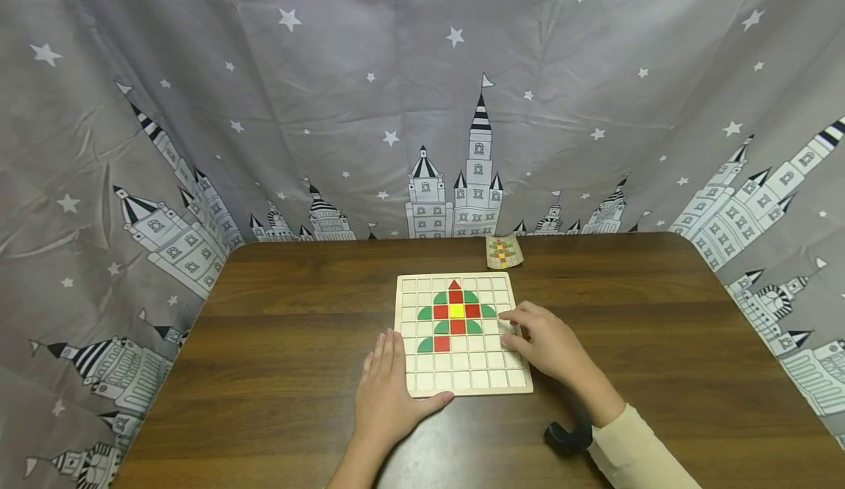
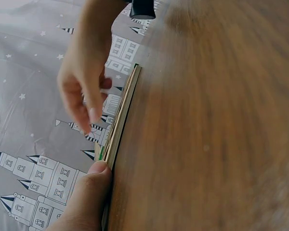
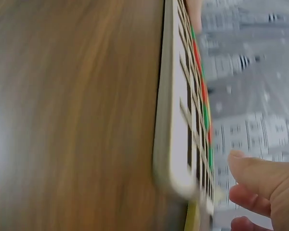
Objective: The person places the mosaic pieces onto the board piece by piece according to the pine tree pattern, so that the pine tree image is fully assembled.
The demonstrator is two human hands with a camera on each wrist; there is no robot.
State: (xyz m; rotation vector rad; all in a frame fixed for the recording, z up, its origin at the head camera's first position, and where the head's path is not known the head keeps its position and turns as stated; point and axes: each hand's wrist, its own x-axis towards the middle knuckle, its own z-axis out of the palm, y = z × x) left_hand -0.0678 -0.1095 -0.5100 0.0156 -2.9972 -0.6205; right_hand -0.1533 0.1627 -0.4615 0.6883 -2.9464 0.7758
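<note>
A square wooden grid board lies on the table, bearing a pattern of red squares, green rounded pieces, a red triangle and a yellow square. Along its left edge rest the straight fingers of my left hand, the thumb stretched along the near edge. My right hand hovers over the right side of the board, fingers loosely bent and thumb apart from them. No piece shows between those fingers; in the right wrist view the thumb is beside the board's edge.
Beyond the board, near the table's far edge, lies a small card printed with a similar coloured pattern. A grey curtain with stars and castles hangs behind. A black curved strap end shows by my right wrist.
</note>
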